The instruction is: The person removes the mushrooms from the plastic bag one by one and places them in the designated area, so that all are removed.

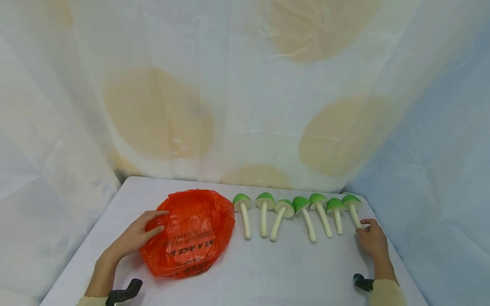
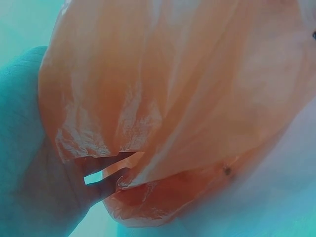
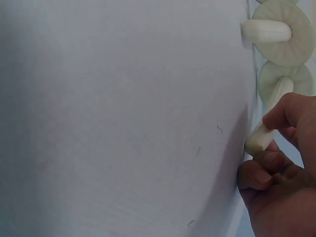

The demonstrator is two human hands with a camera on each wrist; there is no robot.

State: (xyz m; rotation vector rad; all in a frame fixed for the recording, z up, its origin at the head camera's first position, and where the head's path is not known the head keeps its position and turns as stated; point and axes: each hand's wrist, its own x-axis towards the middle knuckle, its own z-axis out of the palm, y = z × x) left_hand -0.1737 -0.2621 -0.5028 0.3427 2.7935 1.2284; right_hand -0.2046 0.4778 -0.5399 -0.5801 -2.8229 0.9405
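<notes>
At the left of the table, a red plastic bag (image 1: 191, 229) lies with its mouth spread wide. My left hand (image 1: 134, 233) holds the bag's left rim, its thumb and fingers apart over the edge. In the left wrist view the thin bag (image 2: 163, 98) hides part of that hand (image 2: 44, 177). Several toy mushrooms with green caps and white stems (image 1: 264, 216) lie in a row right of the bag. My right hand (image 1: 374, 241) pinches the lower stem of the rightmost mushroom (image 1: 353, 208); in the right wrist view thumb and fingers surround that stem (image 3: 259, 139).
Behind and beside the white table (image 1: 283, 272) hang pale sheets; the back sheet (image 1: 237, 106) has tan round spots. The mushroom row stretches along the table's far side. Black wrist mounts (image 1: 124, 291) show at both forearms.
</notes>
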